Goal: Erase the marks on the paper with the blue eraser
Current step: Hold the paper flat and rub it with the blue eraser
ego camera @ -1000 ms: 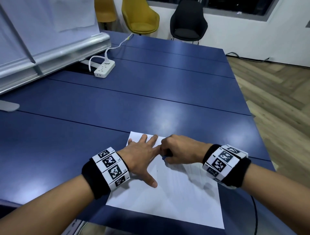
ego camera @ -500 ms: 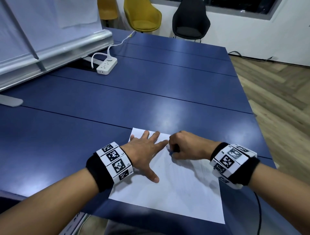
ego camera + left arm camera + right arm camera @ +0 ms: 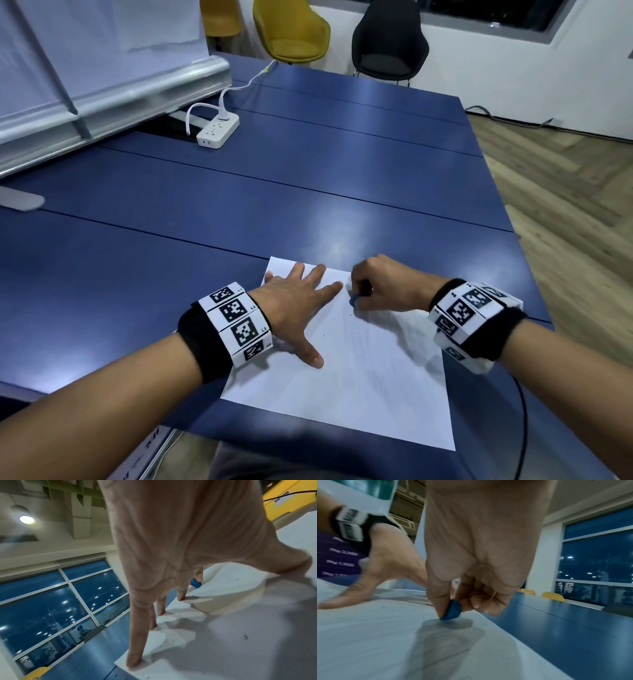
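A white sheet of paper [image 3: 359,383] lies near the front edge of the blue table [image 3: 308,178]. My left hand [image 3: 298,305] lies flat on its upper left part, fingers [image 3: 135,654] spread and straight, pressing it down. My right hand [image 3: 383,287] pinches a small blue eraser [image 3: 453,610] between thumb and fingers, its tip against the paper near the far edge. The same eraser [image 3: 195,583] shows beyond my left fingers, and as a blue speck [image 3: 354,301] in the head view. Faint grey marks and dark crumbs dot the paper [image 3: 376,635].
A white power strip [image 3: 217,132] with its cable sits at the far left of the table, beside a whiteboard stand [image 3: 113,96]. Yellow chairs [image 3: 291,31] and a black chair [image 3: 390,41] stand beyond the far end. Wooden floor [image 3: 565,192] lies to the right.
My right hand with the eraser has slid along the paper's far edge to the right, away from my left fingertips. The left hand stays pressed on the sheet.
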A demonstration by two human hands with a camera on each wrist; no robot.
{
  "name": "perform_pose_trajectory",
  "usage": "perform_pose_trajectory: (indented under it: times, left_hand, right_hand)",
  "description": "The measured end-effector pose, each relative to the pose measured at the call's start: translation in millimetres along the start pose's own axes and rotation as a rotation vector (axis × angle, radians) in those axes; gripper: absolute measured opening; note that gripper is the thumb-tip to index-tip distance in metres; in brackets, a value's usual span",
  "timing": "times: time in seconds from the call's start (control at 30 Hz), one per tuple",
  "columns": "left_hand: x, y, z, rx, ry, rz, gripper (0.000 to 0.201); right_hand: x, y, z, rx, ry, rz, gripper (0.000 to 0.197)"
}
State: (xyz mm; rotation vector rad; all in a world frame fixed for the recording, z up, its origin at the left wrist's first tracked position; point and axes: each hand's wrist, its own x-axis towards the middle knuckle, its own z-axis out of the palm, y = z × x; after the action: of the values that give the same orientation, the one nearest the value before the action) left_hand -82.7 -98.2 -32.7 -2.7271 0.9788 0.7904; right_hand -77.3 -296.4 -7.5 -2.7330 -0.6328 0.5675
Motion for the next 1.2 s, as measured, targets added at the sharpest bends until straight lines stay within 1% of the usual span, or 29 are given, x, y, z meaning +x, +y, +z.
perform_pose_trajectory:
  times: [0.03, 0.13, 0.17, 0.27, 0.3, 0.37, 0.43, 0.5, 0.57, 0.6, 0.67, 0.7, 0.73, 0.77, 0.83, 0.87, 0.9, 0.93, 1.0, 1.03, 1.1, 1.13, 1.17, 1.2]
  left_hand:
    - [0, 0, 0, -0.001, 0.001, 0.001, 0.13]
    - [0, 2, 0, 0.007, 0.002, -0.011, 0.13]
    - [-1, 2, 0, 0.015, 0.001, -0.014, 0.131]
    - [-1, 4, -1, 0.047, 0.008, -0.018, 0.13]
    - [0, 5, -2, 0.051, 0.009, -0.019, 0.13]
    - [0, 6, -3, 0.052, 0.006, -0.024, 0.13]
    - [0, 8, -4, 0.06, 0.0, -0.028, 0.131]
    - [1, 8, -4, 0.073, 0.003, -0.033, 0.131]
    - [2, 8, -3, 0.073, 0.011, -0.035, 0.131]
    - [2, 8, -3, 0.069, 0.009, -0.032, 0.131]
    - [2, 9, -3, 0.055, 0.003, -0.025, 0.13]
    - [3, 9, -4, 0.05, -0.001, -0.022, 0.13]
    - [3, 9, -4, 0.046, -0.006, -0.019, 0.13]
    - [3, 9, -4, 0.042, -0.011, -0.018, 0.129]
    - [5, 9, -3, 0.033, -0.011, -0.02, 0.129]
    - [6, 9, -2, 0.03, -0.007, -0.019, 0.13]
    - [7, 8, -2, 0.028, -0.005, -0.017, 0.13]
    - [7, 8, -3, 0.027, -0.007, -0.016, 0.13]
    - [6, 9, -3, 0.032, -0.011, -0.015, 0.128]
    - [5, 9, -3, 0.028, -0.008, -0.015, 0.126]
    - [4, 9, -2, 0.011, 0.009, -0.017, 0.119]
    - [4, 9, -1, 0.005, 0.015, -0.018, 0.117]
    - [4, 9, -1, 0.005, 0.014, -0.02, 0.117]
    - [5, 9, -1, 0.009, 0.006, -0.021, 0.12]
  right_hand:
    - [-3, -2, 2, 0.009, -0.013, -0.007, 0.02]
    - [-13, -10, 13, 0.0, -0.147, -0.077, 0.025]
    - [-11, -8, 11, -0.016, -0.143, -0.067, 0.024]
    - [-2, 5, 1, -0.015, 0.011, -0.009, 0.027]
    - [-3, 5, 2, -0.008, 0.019, -0.013, 0.026]
    - [-9, -1, 11, 0.002, -0.059, -0.069, 0.024]
    - [-12, -4, 15, 0.016, -0.131, -0.078, 0.023]
    - [-5, 4, 7, 0.003, -0.06, -0.035, 0.025]
    - [-3, 8, 4, 0.014, 0.009, -0.023, 0.028]
    - [-6, 7, 6, 0.02, 0.003, -0.037, 0.027]
    - [-14, 0, 15, 0.038, -0.078, -0.087, 0.022]
    - [-16, -2, 17, 0.035, -0.112, -0.096, 0.019]
    - [-15, -2, 14, 0.019, -0.117, -0.084, 0.017]
    - [-12, 1, 10, 0.003, -0.082, -0.057, 0.018]
    - [-9, 4, 5, 0.006, 0.007, -0.033, 0.024]
    - [-12, 2, 6, 0.013, 0.012, -0.042, 0.029]
    - [-17, -2, 10, 0.022, -0.025, -0.072, 0.034]
    - [-23, -9, 15, 0.036, -0.093, -0.108, 0.035]
    - [-28, -20, 20, 0.045, -0.223, -0.137, 0.033]
    - [-25, -21, 17, 0.036, -0.233, -0.128, 0.028]
    - [-16, -18, 10, 0.03, -0.144, -0.108, 0.015]
    - [-15, -18, 10, 0.039, -0.092, -0.1, 0.013]
    - [-16, -19, 12, 0.055, -0.067, -0.099, 0.015]
    - [-20, -20, 17, 0.067, -0.078, -0.109, 0.02]
